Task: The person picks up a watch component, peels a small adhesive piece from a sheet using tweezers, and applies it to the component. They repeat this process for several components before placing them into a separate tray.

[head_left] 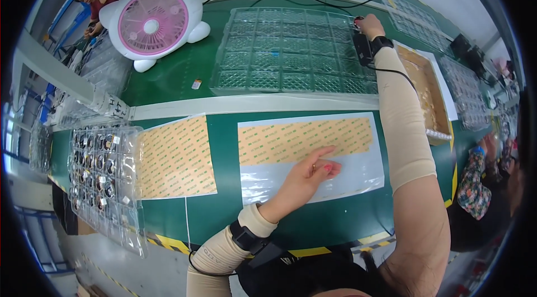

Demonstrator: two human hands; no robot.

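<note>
The left hand (306,176) rests open, forefinger pressing the thin, floppy sheet (311,154) beneath it; best lifted by an edge. The right hand (370,24) reaches far ahead to the tray (288,50), its grip hidden.

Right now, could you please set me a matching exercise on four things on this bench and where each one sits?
Things:
1. fan
2. left hand
3. right hand
4. tray of round parts

Places:
A. at the far right corner of the big empty clear tray
B. at the bench's left edge, beside a tan sheet
C. on the sheet with a tan upper strip and bare clear lower part
D. far left of the bench, left of the big empty clear tray

Pairs: 1-D, 2-C, 3-A, 4-B
</note>
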